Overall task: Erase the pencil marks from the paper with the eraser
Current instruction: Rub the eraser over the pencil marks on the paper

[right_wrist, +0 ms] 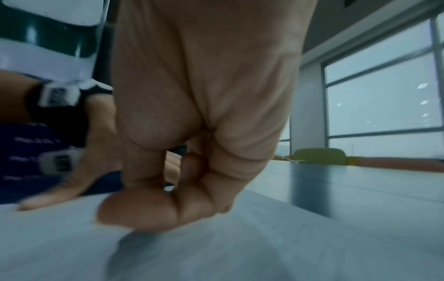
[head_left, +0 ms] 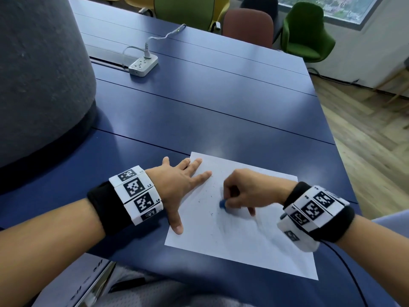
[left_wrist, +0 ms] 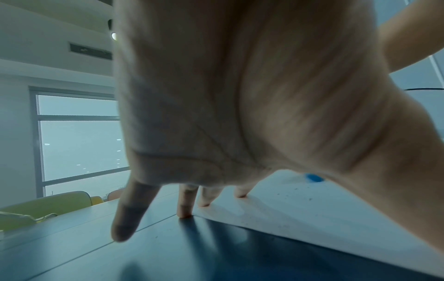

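A: Eraser location?
B: Blue eraser (head_left: 222, 204) pinched in right hand (head_left: 245, 191), tip on paper (head_left: 254, 235) among pencil marks (head_left: 210, 197).
A: Left hand (head_left: 179, 185)?
B: Fingers straight, pressing paper's left edge onto counter (head_left: 199, 111).

The paper (head_left: 243, 235) lies on the near right part of the tabletop (head_left: 199, 111). The left hand (head_left: 177, 187) rests spread on the paper's left edge (its outer fingers land on the tabletop), and the right hand (head_left: 247, 191) sits to its right, pressing the eraser (head_left: 222, 204) onto the paper's middle. A power strip (head_left: 143, 64) lies far behind to the left, with chairs (head_left: 247, 25) beyond the far edge.
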Motion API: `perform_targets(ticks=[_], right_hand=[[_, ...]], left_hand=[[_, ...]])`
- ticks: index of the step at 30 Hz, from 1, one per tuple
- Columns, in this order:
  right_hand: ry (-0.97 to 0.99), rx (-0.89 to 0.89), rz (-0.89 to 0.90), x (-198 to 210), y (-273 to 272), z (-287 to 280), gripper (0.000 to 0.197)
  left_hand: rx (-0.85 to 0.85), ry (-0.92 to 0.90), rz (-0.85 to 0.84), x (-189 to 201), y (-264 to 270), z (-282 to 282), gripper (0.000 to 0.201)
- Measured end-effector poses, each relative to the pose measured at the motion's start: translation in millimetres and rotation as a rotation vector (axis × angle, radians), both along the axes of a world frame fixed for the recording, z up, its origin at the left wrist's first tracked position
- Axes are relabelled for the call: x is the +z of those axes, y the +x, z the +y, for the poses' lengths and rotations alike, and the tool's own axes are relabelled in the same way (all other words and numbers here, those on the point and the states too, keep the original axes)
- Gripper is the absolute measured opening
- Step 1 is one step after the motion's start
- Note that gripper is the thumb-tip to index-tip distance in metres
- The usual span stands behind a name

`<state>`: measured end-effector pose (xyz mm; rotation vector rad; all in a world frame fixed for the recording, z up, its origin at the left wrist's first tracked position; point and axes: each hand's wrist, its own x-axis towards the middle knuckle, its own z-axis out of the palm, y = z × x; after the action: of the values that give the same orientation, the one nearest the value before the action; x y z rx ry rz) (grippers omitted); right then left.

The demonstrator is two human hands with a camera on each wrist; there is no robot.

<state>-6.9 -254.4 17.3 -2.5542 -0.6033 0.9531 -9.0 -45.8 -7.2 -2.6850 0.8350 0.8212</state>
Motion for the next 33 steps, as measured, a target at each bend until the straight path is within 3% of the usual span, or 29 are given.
perform_targets(ticks=[2,4,8,9,14,18,24,27,29,33], right_hand=[[0.039,-0.118,-0.139,-3,14,-2,0.021],[0.051,-0.144,-0.169,-5,14,-3,0.021],[-0.035,0.065,0.063,0,2,3,0.014],[-0.036,0.07,0.054,1,5,4,0.015],[0.045,-0.076,-0.192,-4,23,2,0.02],[-0.025,0.105,-0.033,-2,8,6,0.014],[0.049,-0.064,-0.152,-5,26,2,0.019],[0.004,0.064,-0.055,-6,7,7,0.008],[-0.016,0.124,0.028,-4,3,8,0.011],[0.031,-0.043,-0.121,-2,24,1,0.021]], left_hand=[[0.0,-0.003,0.005,0,0,1,0.151],[-0.005,-0.004,-0.004,0,0,1,0.151],[-0.003,0.008,-0.001,1,0,0,0.152],[-0.003,0.011,0.002,1,0,0,0.151],[-0.001,0.0,0.001,2,-1,1,0.15],[-0.007,0.015,-0.002,2,-1,0,0.152],[-0.008,0.013,-0.004,2,-1,0,0.151],[-0.008,0.026,0.0,2,-1,-2,0.152],[-0.011,0.034,0.006,2,-1,-3,0.152],[-0.004,0.018,0.008,2,-1,-1,0.151]])
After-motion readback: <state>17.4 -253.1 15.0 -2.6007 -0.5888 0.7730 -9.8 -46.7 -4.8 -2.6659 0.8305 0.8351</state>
